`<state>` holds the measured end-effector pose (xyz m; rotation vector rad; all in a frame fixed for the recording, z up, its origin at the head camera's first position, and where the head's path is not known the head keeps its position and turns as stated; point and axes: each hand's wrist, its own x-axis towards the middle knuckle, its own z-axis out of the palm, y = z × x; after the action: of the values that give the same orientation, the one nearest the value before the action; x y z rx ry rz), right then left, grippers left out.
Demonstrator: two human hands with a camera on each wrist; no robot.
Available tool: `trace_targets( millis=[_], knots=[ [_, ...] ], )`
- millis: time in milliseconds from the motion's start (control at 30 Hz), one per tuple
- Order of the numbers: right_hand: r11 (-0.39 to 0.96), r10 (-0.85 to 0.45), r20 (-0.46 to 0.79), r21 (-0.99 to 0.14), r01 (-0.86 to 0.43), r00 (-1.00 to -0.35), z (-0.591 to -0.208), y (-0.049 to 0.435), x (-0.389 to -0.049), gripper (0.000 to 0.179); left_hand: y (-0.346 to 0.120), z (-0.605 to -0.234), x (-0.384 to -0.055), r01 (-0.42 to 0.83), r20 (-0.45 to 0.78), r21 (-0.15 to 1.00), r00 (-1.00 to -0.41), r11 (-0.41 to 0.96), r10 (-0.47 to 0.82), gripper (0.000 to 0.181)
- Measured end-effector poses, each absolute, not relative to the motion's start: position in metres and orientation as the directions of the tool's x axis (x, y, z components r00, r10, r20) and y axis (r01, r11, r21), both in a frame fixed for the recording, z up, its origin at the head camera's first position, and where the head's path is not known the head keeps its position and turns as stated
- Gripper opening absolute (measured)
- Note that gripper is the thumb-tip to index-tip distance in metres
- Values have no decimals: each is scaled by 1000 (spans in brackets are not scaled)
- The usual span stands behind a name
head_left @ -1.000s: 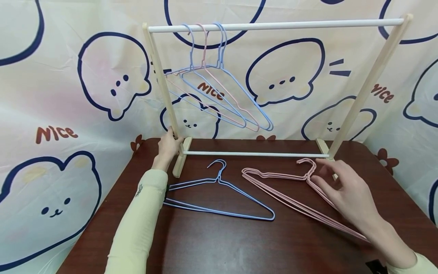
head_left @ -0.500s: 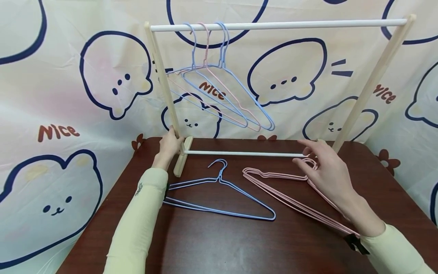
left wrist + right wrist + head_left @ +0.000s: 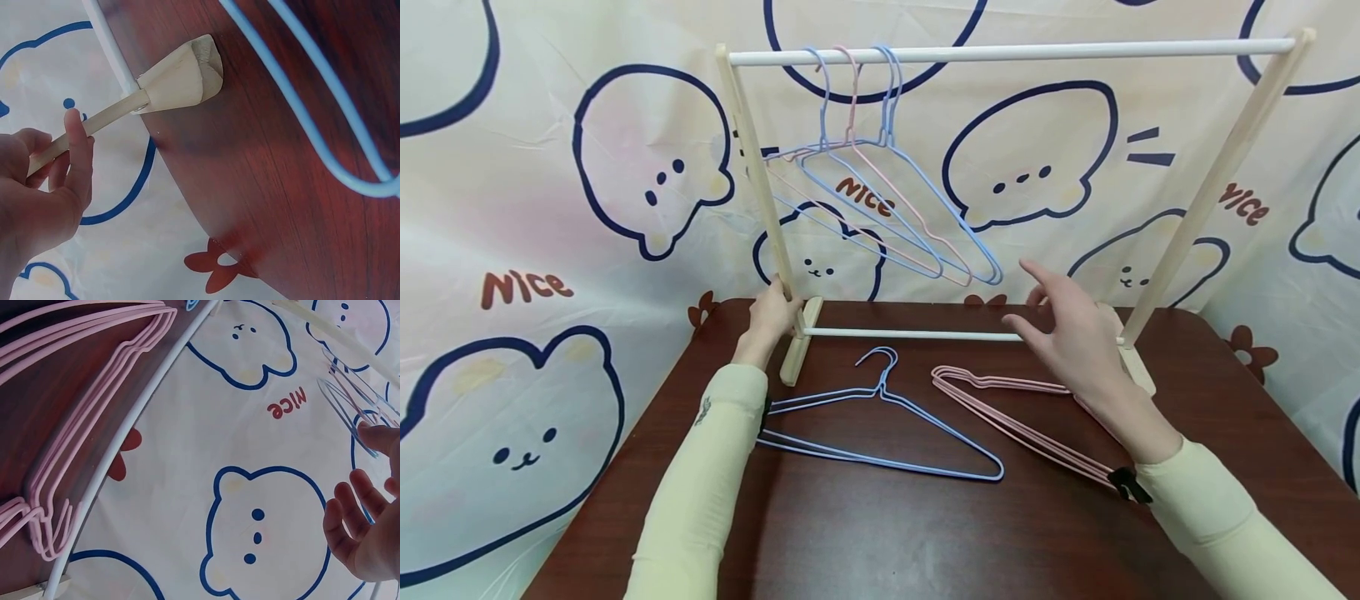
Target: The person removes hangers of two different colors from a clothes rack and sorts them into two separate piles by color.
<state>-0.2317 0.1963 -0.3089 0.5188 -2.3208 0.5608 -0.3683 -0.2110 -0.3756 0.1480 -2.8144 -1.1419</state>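
Note:
My left hand point(image 3: 771, 318) grips the left wooden post point(image 3: 760, 187) of a small clothes rack, just above its foot; in the left wrist view, the fingers wrap round the post. My right hand point(image 3: 1075, 337) is held up with thumb and fingers spread and nothing between them. It overlaps the rack's lower white bar point(image 3: 917, 335) in the head view and hides the hooks of the pink hangers point(image 3: 1026, 439) lying on the table. To their left lie blue hangers point(image 3: 936, 476). From the top rail point(image 3: 1037, 54) hang several blue hangers point(image 3: 952, 212) and a pink hanger point(image 3: 853, 100).
The rack's right post point(image 3: 1213, 187) and foot point(image 3: 1138, 371) stand at the table's back right. A cartoon-printed cloth point(image 3: 647, 158) hangs close behind the rack. The dark brown table point(image 3: 895, 542) lies under everything.
My right hand has moved left and up from beside the pink hangers' hooks, uncovering the right foot of the rack. My left hand keeps its grip on the post, and the hangers have stayed put.

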Motion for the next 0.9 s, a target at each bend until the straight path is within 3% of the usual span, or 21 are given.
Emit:
trace_targets(
  millis=[133,600,900],
  knots=[
    [829,-205,699,-248,-501,-685,-307,188,-242,79,-211,-377,-370,-60,45,701,-991,711,-128,45],
    [824,-245,770,-154,-545,-588,-303,164,-276,87,-213,-379,-374,-85,12,706,-991,703,-132,43],
    [825,-236,806,-129,-550,-543,-305,157,-287,71,-212,-379,-372,-72,23,711,-992,699,-126,45]
  ],
)
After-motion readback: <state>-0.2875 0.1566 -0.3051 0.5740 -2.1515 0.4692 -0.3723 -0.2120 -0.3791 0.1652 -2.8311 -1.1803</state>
